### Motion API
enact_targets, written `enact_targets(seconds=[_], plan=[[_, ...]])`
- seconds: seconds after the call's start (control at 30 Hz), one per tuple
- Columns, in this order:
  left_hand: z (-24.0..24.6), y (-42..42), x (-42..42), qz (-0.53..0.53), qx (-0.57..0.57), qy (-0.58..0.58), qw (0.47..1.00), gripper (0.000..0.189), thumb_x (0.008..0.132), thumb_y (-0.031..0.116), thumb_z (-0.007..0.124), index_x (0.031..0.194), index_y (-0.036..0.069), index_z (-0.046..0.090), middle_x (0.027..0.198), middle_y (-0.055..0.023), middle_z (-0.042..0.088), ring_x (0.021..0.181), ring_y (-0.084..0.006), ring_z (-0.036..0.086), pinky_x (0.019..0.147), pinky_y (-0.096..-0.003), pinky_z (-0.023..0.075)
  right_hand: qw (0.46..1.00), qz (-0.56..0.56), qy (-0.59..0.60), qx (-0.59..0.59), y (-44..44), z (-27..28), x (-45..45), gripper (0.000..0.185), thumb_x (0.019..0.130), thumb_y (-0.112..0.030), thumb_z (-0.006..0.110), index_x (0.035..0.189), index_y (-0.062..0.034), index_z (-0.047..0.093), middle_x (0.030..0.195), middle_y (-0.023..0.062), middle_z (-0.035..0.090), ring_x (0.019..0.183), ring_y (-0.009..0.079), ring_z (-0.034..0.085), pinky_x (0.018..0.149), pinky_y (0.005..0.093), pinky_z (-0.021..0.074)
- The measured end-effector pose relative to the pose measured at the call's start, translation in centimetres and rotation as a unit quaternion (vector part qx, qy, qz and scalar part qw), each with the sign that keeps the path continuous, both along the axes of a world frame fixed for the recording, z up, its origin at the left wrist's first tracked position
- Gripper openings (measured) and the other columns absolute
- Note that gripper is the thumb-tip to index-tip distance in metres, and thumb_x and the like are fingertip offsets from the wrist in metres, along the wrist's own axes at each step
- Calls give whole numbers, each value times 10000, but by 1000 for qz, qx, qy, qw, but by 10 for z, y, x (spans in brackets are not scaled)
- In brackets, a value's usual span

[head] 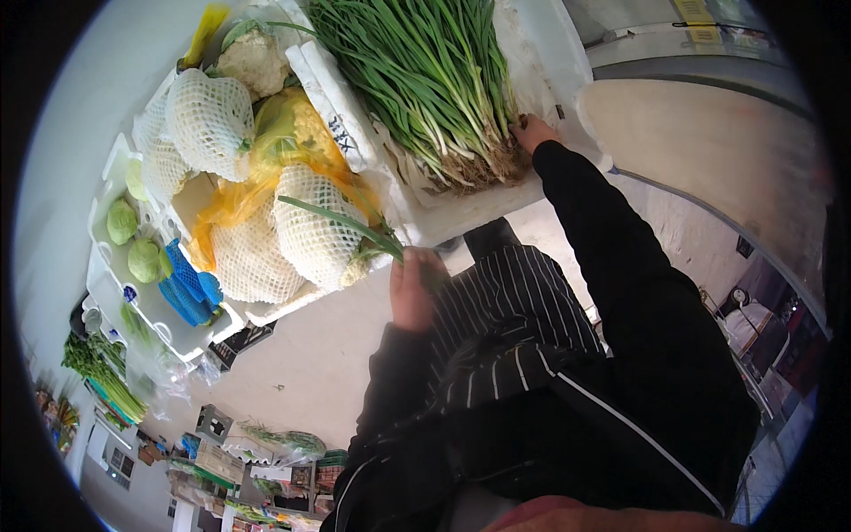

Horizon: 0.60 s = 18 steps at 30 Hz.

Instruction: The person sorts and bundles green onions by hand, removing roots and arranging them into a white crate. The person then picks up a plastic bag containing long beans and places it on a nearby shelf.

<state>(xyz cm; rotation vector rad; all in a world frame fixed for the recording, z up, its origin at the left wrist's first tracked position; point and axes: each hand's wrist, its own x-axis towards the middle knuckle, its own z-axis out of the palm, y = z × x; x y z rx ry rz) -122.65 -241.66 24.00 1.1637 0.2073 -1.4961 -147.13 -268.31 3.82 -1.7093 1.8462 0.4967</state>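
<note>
My left hand (413, 287) is closed around a few green leafy stalks (339, 218), whose tips point left over a cauliflower in white foam netting (318, 223). My right hand (534, 133) reaches to the root end of a large pile of green onions or similar greens (425, 80), at its right edge. Its fingertips are partly hidden, so I cannot tell whether they grip a stalk. The pile lies in a white foam box (479, 206), with roots (485, 159) towards me and leaves pointing away.
Left of the greens, a foam box (332, 100) holds several cauliflowers and a yellow plastic bag (239, 193). Farther left, a white crate (179, 346) contains round green vegetables (143, 259) and blue netting (189, 286). Beyond lie leafy stalks (113, 379). A pale curved panel (691, 139) stands at right.
</note>
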Motion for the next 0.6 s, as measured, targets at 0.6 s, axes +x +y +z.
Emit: enact_targets(seconds=[0.6], plan=[[-4, 8, -10, -28, 39, -13, 999, 229, 1009, 254, 425, 866, 78, 457, 825, -51, 509, 734, -148, 491, 678, -279, 415, 986, 163, 35, -14, 13, 2, -26, 405, 806, -356, 631, 1041, -31, 576, 996, 241, 631, 949, 402, 601, 826, 468, 471]])
